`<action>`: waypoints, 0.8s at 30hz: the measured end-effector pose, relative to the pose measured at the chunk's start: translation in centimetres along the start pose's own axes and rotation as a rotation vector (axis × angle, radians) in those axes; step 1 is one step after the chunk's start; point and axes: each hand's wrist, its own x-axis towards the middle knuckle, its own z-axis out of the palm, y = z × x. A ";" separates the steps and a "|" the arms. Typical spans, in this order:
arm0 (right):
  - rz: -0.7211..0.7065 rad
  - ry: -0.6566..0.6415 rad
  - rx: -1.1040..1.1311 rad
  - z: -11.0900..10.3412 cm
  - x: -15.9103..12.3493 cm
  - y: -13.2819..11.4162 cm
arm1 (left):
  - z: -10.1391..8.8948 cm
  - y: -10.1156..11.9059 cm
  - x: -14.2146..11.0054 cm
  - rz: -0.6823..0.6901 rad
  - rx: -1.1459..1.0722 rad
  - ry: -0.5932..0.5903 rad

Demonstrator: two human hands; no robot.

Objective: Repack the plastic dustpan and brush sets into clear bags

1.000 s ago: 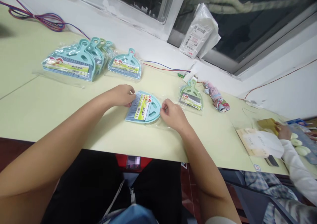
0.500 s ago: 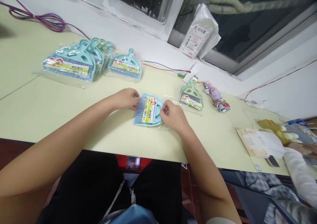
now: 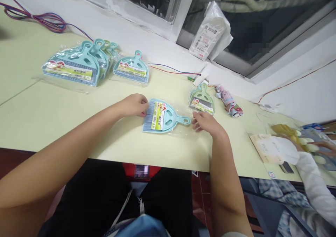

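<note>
A light-blue dustpan and brush set [image 3: 172,120] lies flat on the table in front of me, its handle pointing right. Grey-blue bristles and a printed label cover its wide end. My left hand [image 3: 135,106] has its fingers curled onto the bristle edge, gripping that end of the set. Just beyond the handle's tip, my right hand [image 3: 206,122] is held with fingers bent and apart, by the loose end of a clear plastic bag [image 3: 181,133]. Whether those fingertips touch the film is hard to make out.
Several bagged dustpan sets [image 3: 72,69] stand at the back left, with another blue set [image 3: 131,69] beside them. A green set [image 3: 201,99] and a folded patterned cloth bundle [image 3: 229,102] lie behind my right hand. A person's white sleeve [image 3: 312,174] reaches in at right.
My right hand has moved right, off the dustpan's body to beyond the handle, and its fingers have spread. The handle now shows fully. My left hand stays at the bristle edge.
</note>
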 end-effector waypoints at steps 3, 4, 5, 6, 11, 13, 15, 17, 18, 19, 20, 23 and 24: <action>0.000 -0.012 0.084 1.1 -0.1 0.2 | 0.2 0.1 0.0 0.006 0.005 -0.001; 0.004 -0.012 0.091 1.4 -0.1 0.1 | 0.2 0.0 0.0 0.009 0.008 0.002; 0.008 -0.018 0.097 1.6 -0.1 0.1 | 0.3 0.0 0.0 0.012 0.012 0.006; 0.011 -0.029 0.101 1.7 -0.1 0.1 | 0.4 0.0 0.1 0.013 0.015 0.011; -0.006 0.010 0.043 1.4 0.1 0.2 | 0.5 -0.3 0.3 0.021 0.024 0.016; -0.032 0.047 0.006 1.2 0.0 0.4 | 0.5 -0.3 0.3 0.025 0.025 0.010; -0.061 0.074 -0.020 0.9 -0.3 0.7 | 0.5 -0.3 0.3 0.027 0.018 0.006; -0.074 0.084 -0.020 0.9 -0.6 0.9 | 0.6 -0.3 0.4 0.028 0.008 0.004; -0.071 0.079 -0.006 0.9 -0.7 1.0 | 0.7 -0.2 0.4 0.028 0.006 0.006; -0.065 0.070 0.015 1.0 -0.8 1.1 | 0.8 -0.2 0.4 0.027 0.005 0.008; -0.058 0.060 0.037 1.1 -0.9 1.1 | 0.8 -0.2 0.4 0.026 0.005 0.008; -0.052 0.058 0.096 1.3 -0.9 1.2 | 1.0 -0.2 0.5 0.023 -0.003 0.004; -0.055 0.064 0.109 1.4 -0.9 1.3 | 1.1 -0.2 0.5 0.023 -0.011 0.000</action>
